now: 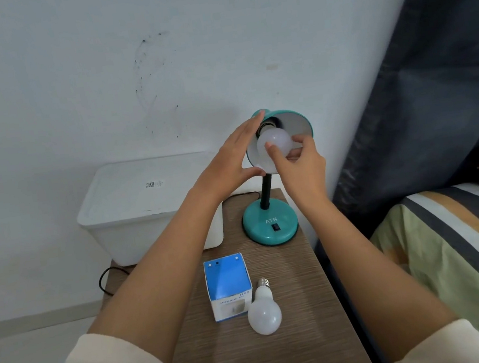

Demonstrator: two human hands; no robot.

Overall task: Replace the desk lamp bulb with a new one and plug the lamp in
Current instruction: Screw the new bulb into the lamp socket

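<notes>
A teal desk lamp stands at the back of a wooden bedside table. Its shade is tilted toward me. A white bulb sits in the shade's socket. My right hand grips that bulb with thumb and fingers. My left hand lies flat against the shade's left side, steadying it. A second white bulb lies on the table with its screw base pointing away from me. A blue and white bulb box lies beside it on the left.
A white lidded plastic bin sits left of the lamp against the wall. The lamp's black cord runs behind the table and loops down at its left. A bed with a striped cover borders the table's right side.
</notes>
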